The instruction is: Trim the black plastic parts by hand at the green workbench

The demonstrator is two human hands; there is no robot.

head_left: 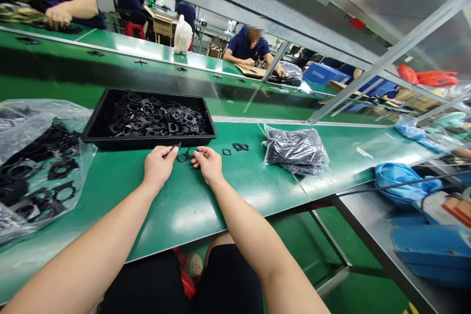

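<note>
While plenty of black parts remain heaped around the person's fingers, only a handful lie apart from the heaps, so the work looks far from finished. The green tabletop [272, 186] spreads beneath both hands and reaches well to either side of them. Beyond the fingers, past the tray, runs a long green strip [228, 100] with small dark pieces [181, 69] spaced out along it. Well to the left of the fingers lies an open plastic bag [51, 107], amply stocked with black parts. Just beyond the fingers and mostly to their left stands a black tray [121, 143], its heap of black parts covering much of its floor; judging by that, most of the handling is left. To the right of the fingers, well apart from them, rests a full plastic bag [296, 147], its dark contents bundled inside.

The left hand [159, 166] pinches a small black piece [177, 146] between thumb and fingers, near the tray's front wall. The right hand [209, 163] pinches the edge of a black ring [191, 152]. Between the two sets of fingers sits another ring [181, 158]; whether it is joined to the held one cannot be told. Near the right fingers, on their right, lie a single ring [226, 152] and a small cluster of rings [241, 146]; whether these are done or waiting does not show.
</note>
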